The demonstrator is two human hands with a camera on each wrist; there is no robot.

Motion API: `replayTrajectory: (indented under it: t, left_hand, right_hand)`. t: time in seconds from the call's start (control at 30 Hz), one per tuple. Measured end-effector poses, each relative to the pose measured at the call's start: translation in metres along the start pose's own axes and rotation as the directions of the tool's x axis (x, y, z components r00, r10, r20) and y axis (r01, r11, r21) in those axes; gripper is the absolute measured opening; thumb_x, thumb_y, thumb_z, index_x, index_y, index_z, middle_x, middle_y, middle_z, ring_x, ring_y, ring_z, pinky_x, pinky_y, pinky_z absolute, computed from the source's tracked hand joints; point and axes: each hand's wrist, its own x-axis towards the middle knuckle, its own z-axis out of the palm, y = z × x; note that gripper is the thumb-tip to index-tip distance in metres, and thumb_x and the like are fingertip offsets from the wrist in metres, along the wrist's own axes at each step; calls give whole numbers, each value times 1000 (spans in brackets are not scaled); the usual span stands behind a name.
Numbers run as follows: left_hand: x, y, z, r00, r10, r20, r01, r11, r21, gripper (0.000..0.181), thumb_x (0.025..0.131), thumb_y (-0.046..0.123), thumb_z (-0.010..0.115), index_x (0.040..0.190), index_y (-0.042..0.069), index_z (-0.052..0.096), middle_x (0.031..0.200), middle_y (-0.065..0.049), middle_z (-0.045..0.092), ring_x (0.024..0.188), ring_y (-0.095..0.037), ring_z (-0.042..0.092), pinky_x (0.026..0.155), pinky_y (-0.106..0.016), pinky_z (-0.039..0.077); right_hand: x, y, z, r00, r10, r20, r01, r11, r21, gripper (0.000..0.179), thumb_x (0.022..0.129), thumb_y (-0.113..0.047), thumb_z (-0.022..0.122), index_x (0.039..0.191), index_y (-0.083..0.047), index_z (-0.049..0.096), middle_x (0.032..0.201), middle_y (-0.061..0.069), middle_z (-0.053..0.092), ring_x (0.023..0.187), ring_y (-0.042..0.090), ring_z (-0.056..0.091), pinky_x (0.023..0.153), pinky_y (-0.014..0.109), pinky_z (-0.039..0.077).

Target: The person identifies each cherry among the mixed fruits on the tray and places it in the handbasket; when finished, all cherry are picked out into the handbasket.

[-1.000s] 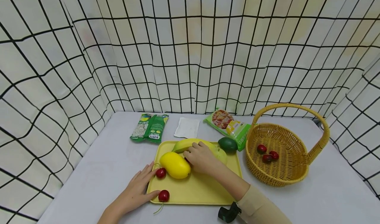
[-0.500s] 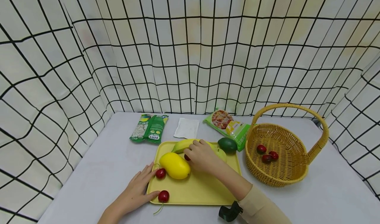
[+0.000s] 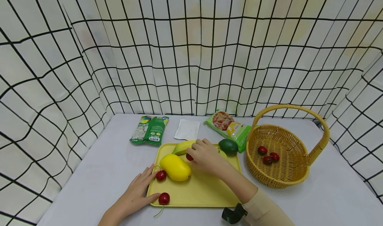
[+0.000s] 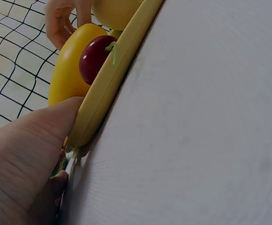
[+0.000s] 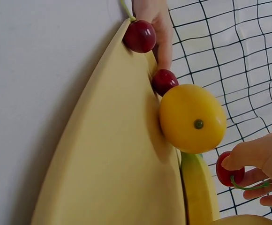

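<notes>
My right hand pinches a dark red cherry with a green stem, between thumb and fingers. It is above the yellow tray, beside a yellow mango and in front of a banana. My left hand lies with fingers extended along the tray's left edge, its thumb on the rim. Near that thumb sits a stemmed cherry at the tray's front left corner. Another cherry lies by the mango, close to the left fingertips. A pale green rounded fruit is mostly hidden behind my right hand.
A wicker basket with a tall handle stands at the right, holding 3 cherries. A dark green avocado-like fruit sits at the tray's back right. Behind lie two green packets and a white sheet.
My right hand has lifted slightly with the cherry, which shows more clearly between the fingers now. The left hand stays in place on the tray's edge.
</notes>
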Motion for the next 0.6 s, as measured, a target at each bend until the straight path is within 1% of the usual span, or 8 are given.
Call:
replayTrajectory:
  t: [0.17,0.33,0.5,0.6]
  left_hand:
    - [0,0,0,1000,-4,6,4,1000,2,85,78,65,53,138,7,40,151,-9,18,137,-32,16,107,-55,12]
    - [1,0,-1,1000,-21,13,21,1000,-11,85,78,65,54,139,8,40,151,-8,17,137,-31,15,108,-54,11]
    - [1,1,-1,1000,-16,9,16,1000,-12,84,78,64,54,139,7,40,151,-9,17,137,-32,15,107,-55,11]
    - [1,1,-1,1000,-8,7,8,1000,-13,83,79,63,55,138,7,40,151,-10,17,136,-33,16,107,-57,12]
  right_hand:
    - [-1,1,-3,1000,-6,1,6,1000,-22,27,82,-31,67,105,-19,60,91,-1,59,86,17,48,78,29,40]
    - [-4,1,-9,1000,9,-28,-9,1000,8,25,81,-28,67,103,-18,61,89,-1,58,86,17,48,78,30,40]
    - [-8,3,-14,998,24,-51,-24,1000,2,24,79,-28,67,101,-18,61,88,-2,58,86,17,48,79,30,40]
    - [-12,5,-16,997,21,-81,-22,1000,-4,24,79,-28,68,100,-18,62,88,-2,58,85,17,49,78,30,41]
